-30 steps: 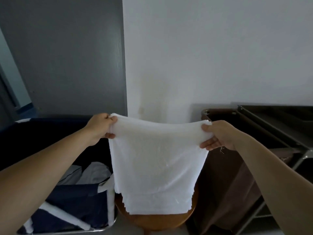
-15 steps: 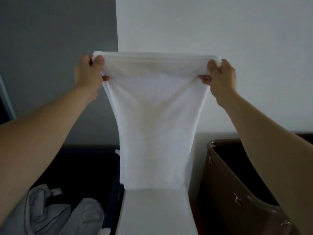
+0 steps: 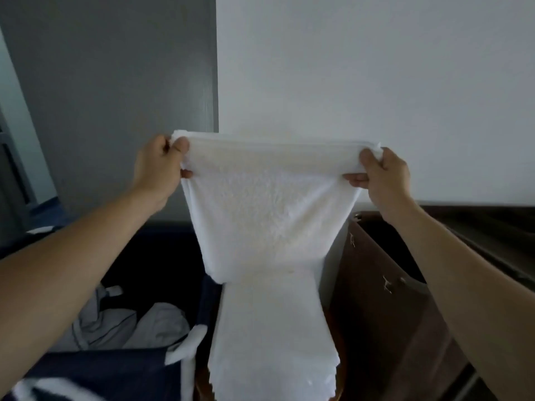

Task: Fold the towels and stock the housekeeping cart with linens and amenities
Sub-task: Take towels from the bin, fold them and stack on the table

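Observation:
I hold a white towel (image 3: 269, 215) stretched out in front of me at chest height. My left hand (image 3: 159, 169) pinches its top left corner and my right hand (image 3: 382, 175) pinches its top right corner. The top edge is pulled taut between them. The towel hangs down in a doubled layer, and its lower part drapes forward over a surface below, hiding most of it. A sliver of brown wood shows at the towel's lower left edge.
A dark blue laundry bin (image 3: 121, 374) with grey and white linen (image 3: 130, 325) stands at the lower left. A brown fabric bag on the housekeeping cart (image 3: 385, 285) stands at the right. A white wall and grey door panel lie ahead.
Both hands first raised the towel high from waist level, then lowered it slightly. The view has tilted down a little, showing more of the bin and cart.

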